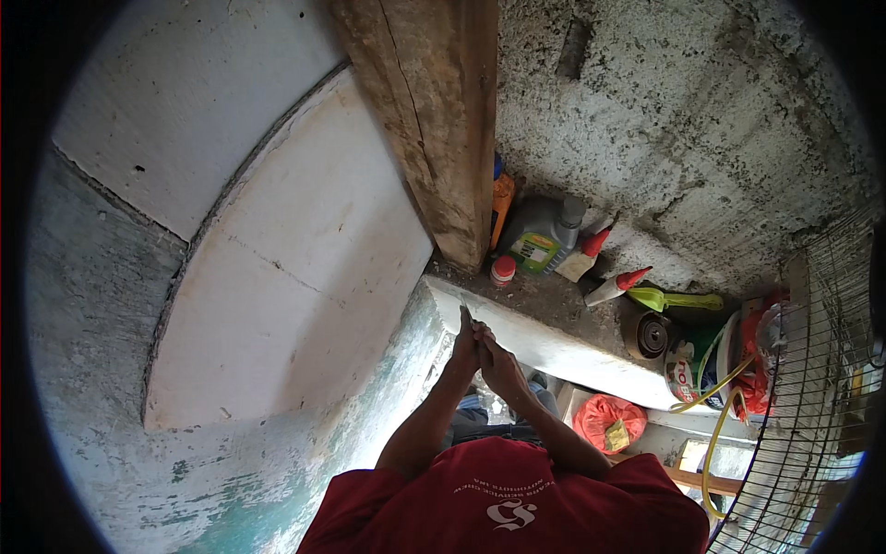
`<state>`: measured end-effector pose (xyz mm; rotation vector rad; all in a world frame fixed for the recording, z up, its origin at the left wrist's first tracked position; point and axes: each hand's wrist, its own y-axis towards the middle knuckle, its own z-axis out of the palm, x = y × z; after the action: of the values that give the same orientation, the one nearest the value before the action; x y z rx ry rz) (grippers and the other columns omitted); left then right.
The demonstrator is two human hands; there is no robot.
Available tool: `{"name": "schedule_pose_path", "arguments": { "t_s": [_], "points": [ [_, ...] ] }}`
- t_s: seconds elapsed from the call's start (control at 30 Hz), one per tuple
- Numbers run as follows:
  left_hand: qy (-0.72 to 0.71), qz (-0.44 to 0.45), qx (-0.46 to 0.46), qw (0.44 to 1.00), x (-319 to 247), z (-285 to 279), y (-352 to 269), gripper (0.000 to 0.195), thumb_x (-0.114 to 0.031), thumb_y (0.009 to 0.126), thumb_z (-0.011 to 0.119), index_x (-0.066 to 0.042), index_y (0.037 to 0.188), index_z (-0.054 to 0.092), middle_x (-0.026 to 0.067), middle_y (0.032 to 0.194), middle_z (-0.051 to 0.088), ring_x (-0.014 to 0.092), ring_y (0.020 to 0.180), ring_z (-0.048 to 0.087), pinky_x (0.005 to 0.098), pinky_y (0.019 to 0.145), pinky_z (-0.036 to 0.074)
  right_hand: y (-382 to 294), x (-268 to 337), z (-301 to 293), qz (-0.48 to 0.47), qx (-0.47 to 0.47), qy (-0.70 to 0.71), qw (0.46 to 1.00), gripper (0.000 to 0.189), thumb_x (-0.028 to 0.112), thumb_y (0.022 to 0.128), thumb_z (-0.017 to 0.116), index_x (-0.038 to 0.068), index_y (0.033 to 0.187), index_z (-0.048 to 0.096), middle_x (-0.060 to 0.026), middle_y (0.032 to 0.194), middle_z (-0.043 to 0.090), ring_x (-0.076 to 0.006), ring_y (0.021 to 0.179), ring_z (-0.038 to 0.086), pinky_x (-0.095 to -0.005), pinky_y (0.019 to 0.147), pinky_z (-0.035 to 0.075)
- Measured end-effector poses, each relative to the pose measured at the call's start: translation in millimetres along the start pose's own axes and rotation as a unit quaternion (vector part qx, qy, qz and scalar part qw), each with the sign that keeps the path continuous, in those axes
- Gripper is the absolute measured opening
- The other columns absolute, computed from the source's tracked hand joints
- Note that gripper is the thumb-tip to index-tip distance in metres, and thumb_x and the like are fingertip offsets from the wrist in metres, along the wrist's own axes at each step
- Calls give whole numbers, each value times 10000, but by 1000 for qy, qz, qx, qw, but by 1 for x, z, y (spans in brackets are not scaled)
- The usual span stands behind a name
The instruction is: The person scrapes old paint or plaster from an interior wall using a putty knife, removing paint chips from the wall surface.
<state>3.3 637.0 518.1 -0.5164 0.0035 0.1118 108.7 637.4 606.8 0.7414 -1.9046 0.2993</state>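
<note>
My left hand (pixel 466 343) and my right hand (pixel 501 365) meet in front of my body. Between them is a slim pointed tool (pixel 464 300), its narrow tip showing past the fingers. The fingers cover most of it, so its exact kind is unclear. My left thumb or a finger lies along the tool, and the right fingers close in at the same spot. Just beyond the hands runs the pale front face of a concrete ledge (pixel 554 343). A small white bottle with a red cap (pixel 503 270) stands on the ledge above them.
A thick wooden post (pixel 443 138) rises beside the ledge. Along it sit a grey oil jug (pixel 543 235), a red-tipped glue bottle (pixel 616 286), a yellow-green scoop (pixel 671 299), a brown abrasive roll (pixel 647 335) and a bucket (pixel 685 374). Wire mesh (pixel 803 415) borders the right; a red plastic bag (pixel 606 419) lies lower.
</note>
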Motion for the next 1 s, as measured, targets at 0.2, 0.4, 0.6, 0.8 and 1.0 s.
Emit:
{"name": "schedule_pose_path", "arguments": {
  "t_s": [0.2,0.4,0.6,0.8,1.0],
  "points": [
    [-6,-8,-5,1000,3,0,3,527,-596,765,455,-129,528,397,-6,450,373,124,451,421,241,494,412,3,-8,-1,28,28,6,999,218,144,883,385,42,1064,452,-201,952,566,-377,886,546,-415,703,454],
    [43,14,-34,998,-1,11,-4,549,-618,764,431,-133,509,388,2,445,361,147,462,428,251,495,411,4,1,-5,78,53,-11,996,244,176,889,384,47,1078,470,-186,1007,557,-363,934,537,-389,752,446],
    [49,11,-7,999,-2,11,-4,505,-565,795,432,-156,501,405,-12,457,388,143,477,459,264,512,438,8,6,-7,102,72,1,992,254,174,889,391,48,1095,469,-179,1023,554,-354,945,538,-378,762,446],
    [90,12,-76,993,1,15,-7,557,-629,770,407,-128,526,398,-2,441,356,157,472,435,263,470,411,5,0,-4,53,47,27,997,248,145,890,394,32,1099,467,-183,1000,559,-355,952,535,-367,770,445],
    [55,5,-53,997,-7,11,-6,526,-586,791,414,-139,513,423,-7,459,383,152,493,468,265,514,438,7,-1,-2,103,70,8,992,214,173,887,408,40,1033,490,-212,963,558,-365,941,534,-363,743,453]
  ]
}}
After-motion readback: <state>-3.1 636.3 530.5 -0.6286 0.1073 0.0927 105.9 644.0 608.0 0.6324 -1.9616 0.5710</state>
